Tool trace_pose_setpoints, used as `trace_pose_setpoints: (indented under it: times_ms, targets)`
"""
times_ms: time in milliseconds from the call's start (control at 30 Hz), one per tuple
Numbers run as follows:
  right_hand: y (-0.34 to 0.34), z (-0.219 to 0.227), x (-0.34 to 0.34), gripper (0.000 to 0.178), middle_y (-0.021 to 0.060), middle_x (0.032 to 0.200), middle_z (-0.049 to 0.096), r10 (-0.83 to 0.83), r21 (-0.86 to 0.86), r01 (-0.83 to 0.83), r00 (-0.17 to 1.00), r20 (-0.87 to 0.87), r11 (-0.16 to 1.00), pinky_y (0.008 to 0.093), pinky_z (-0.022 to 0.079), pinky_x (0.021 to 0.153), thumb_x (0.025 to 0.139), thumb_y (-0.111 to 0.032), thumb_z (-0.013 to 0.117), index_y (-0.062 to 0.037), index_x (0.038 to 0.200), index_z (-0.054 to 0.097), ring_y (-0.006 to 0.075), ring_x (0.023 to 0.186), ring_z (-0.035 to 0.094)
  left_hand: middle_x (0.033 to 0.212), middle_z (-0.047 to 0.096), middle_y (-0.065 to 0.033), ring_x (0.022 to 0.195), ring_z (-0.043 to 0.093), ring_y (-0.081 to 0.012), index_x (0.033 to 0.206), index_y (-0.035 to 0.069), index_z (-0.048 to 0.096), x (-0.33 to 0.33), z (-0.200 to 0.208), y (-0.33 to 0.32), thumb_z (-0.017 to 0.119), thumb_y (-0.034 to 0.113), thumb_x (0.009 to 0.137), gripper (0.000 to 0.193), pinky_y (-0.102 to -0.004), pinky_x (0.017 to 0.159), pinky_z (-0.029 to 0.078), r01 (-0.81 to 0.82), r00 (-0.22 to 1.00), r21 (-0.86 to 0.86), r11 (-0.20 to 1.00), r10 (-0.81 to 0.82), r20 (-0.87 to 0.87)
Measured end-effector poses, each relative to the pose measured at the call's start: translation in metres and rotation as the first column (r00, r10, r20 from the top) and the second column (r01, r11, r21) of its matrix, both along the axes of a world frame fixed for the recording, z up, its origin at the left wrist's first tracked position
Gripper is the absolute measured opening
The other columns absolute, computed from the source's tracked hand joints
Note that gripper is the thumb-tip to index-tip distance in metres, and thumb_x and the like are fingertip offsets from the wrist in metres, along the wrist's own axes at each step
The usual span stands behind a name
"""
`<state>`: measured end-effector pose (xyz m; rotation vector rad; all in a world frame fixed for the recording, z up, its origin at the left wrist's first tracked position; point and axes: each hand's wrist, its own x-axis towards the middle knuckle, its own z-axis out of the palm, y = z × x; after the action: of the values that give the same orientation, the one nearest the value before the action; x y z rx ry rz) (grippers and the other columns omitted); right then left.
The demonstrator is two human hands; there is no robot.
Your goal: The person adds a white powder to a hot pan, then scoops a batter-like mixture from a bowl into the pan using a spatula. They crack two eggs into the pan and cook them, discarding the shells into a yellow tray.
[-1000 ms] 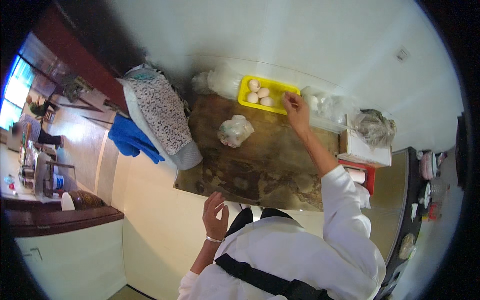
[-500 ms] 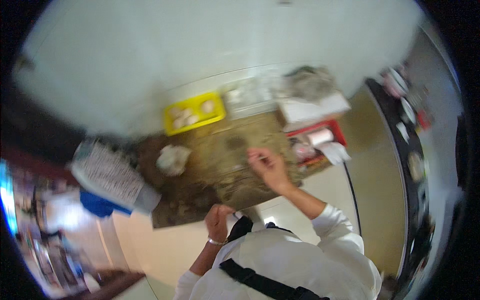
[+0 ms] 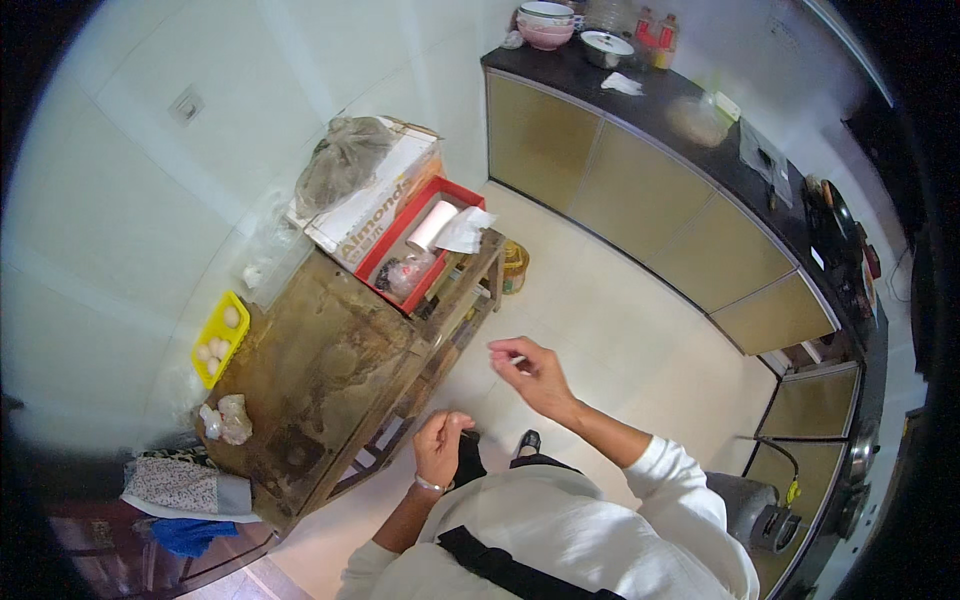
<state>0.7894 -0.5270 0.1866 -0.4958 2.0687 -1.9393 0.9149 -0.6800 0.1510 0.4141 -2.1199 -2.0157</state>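
Observation:
My right hand [image 3: 535,380] is held above the tiled floor, off the table's front edge, with its fingers curled toward the thumb. Whether something small sits between those fingertips I cannot make out. Close to my body is my left hand [image 3: 437,447], a bracelet at its wrist, fingers bent inward and their grip hidden. Both hands are apart from the worn wooden table [image 3: 330,350]. On that table, by the wall, stand a yellow tray [image 3: 225,340] with several eggs and a knotted plastic bag [image 3: 234,420].
A red box [image 3: 445,188] holds a white roll and a bag; beside it a carton [image 3: 330,232] carries a grey bag. Dark-topped cabinets [image 3: 650,200] curve along the right, with bowls [image 3: 546,30] at the far end. A gas cylinder [image 3: 745,510] stands at right; cloths [image 3: 190,490] hang at left.
My view has swung right, bringing the cabinets and floor into sight. My right hand has gone from over the table to over the floor; my left hand stays near my body.

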Motion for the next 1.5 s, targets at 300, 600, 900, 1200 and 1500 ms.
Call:
trace_pose_setpoints:
  times_ms: [300,600,900,1200,1500]
  targets:
    - [0.14,0.006,0.013,0.024,0.0029,0.087,0.06,-0.345,-0.019,0.347,0.936,0.07,0.938,0.022,0.049,0.064,0.085,-0.01,0.061,-0.0002,0.108,0.059,0.0073,0.074,0.055,0.085,0.064,-0.0076,0.078,0.061,-0.0131,0.094,-0.004,0.059,-0.072,0.007,0.095,0.05,0.011,0.092,0.017,-0.0249,0.073,0.049,0.265,0.964,-0.005,0.964,-0.265,-0.038]
    - [0.213,0.012,-0.017,0.028,0.0057,0.093,0.059,-0.588,-0.056,0.595,0.802,0.104,0.802,0.0235,0.049,0.064,0.083,-0.011,0.062,-0.0018,0.109,0.058,0.01,0.081,0.055,0.102,0.06,-0.0084,0.091,0.059,-0.0146,0.111,-0.002,0.054,-0.151,-0.004,0.141,0.054,0.01,0.089,0.025,-0.0262,0.079,0.049,0.484,0.874,0.073,0.872,-0.485,-0.003]
    - [0.251,-0.005,-0.054,0.03,0.0079,0.096,0.059,-0.761,-0.041,0.785,0.611,0.218,0.618,0.0267,0.053,0.064,0.082,-0.011,0.062,-0.0004,0.11,0.058,0.0119,0.08,0.056,0.106,0.06,-0.0066,0.094,0.058,-0.0118,0.114,0.001,0.054,-0.255,0.0,0.154,0.057,0.01,0.086,0.029,-0.0232,0.075,0.048,0.518,0.855,0.015,0.855,-0.516,-0.055]
    - [0.333,-0.018,-0.112,0.028,0.006,0.09,0.06,-0.805,-0.008,0.835,0.532,0.261,0.55,0.0256,0.053,0.063,0.083,-0.011,0.061,0.0003,0.108,0.058,0.0106,0.077,0.056,0.109,0.059,-0.0097,0.098,0.057,-0.015,0.114,-0.001,0.053,-0.368,-0.013,0.233,0.055,0.007,0.086,0.028,-0.0266,0.083,0.046,0.561,0.828,0.033,0.827,-0.559,-0.044]
    - [0.46,-0.008,-0.2,0.026,0.004,0.084,0.062,-0.836,-0.046,0.861,0.504,0.218,0.507,0.0229,0.049,0.061,0.085,-0.012,0.06,-0.0001,0.108,0.059,0.0084,0.073,0.056,0.113,0.056,-0.0145,0.103,0.055,-0.0196,0.121,-0.004,0.046,-0.522,0.001,0.345,0.052,0.004,0.087,0.036,-0.0289,0.09,0.044,0.489,0.866,0.024,0.872,-0.483,-0.13]
